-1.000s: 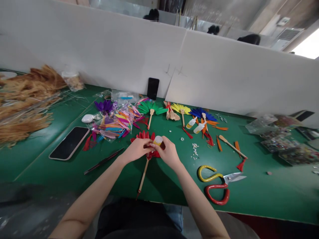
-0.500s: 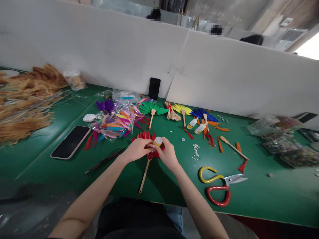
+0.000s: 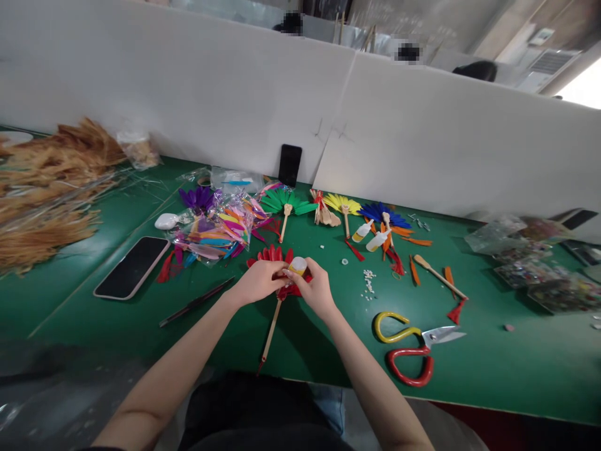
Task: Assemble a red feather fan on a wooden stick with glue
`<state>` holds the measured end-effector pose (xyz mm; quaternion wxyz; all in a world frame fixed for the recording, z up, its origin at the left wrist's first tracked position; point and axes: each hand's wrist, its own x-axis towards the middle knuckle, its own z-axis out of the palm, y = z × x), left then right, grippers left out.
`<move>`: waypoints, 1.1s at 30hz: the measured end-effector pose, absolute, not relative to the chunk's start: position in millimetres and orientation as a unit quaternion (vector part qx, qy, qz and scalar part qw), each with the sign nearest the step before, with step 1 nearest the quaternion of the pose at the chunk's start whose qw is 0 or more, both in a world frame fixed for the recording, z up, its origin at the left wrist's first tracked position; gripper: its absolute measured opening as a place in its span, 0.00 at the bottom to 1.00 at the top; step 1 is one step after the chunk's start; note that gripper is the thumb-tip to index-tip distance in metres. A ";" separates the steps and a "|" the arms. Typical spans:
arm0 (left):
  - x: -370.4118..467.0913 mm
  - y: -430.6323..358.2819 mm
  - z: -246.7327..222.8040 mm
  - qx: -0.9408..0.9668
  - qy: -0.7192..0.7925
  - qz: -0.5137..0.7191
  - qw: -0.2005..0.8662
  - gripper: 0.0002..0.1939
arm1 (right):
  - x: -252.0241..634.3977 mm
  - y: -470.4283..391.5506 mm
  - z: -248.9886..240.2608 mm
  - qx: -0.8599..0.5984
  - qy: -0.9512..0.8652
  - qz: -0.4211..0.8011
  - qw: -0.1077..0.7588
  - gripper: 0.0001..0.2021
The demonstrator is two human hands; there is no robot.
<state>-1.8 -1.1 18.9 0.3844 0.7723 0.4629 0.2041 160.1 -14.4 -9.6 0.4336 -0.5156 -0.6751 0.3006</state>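
Note:
A red feather fan lies before me, its thin wooden handle pointing toward the table's front edge. Over the feathers, my right hand grips a small glue bottle with a yellow label, its white base tipped up and its tip hidden. My left hand is closed on the other side, fingertips meeting the right hand's near the bottle. Whatever those left fingers pinch is hidden. Both hands cover the middle of the fan.
Large scissors with yellow and red handles lie right, tweezers and a phone left. Behind are green, yellow and blue fans, glue bottles, white beads and bagged feathers.
Almost nothing differs. Both hands and the bottle stay over the red fan, and the whole view has shifted very slightly.

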 end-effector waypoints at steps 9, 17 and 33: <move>-2.6 0.7 17.6 0.760 0.458 0.208 0.412 0.11 | 159.3 -13.5 -9.8 -0.516 -0.658 0.320 0.447 0.13; -3.8 1.3 21.1 0.772 0.445 0.201 0.408 0.10 | 157.0 -11.7 -7.9 -0.512 -0.647 0.324 0.463 0.16; -5.4 -0.3 30.8 0.779 0.457 0.180 0.390 0.08 | 159.4 -11.0 -10.4 -0.500 -0.675 0.311 0.444 0.14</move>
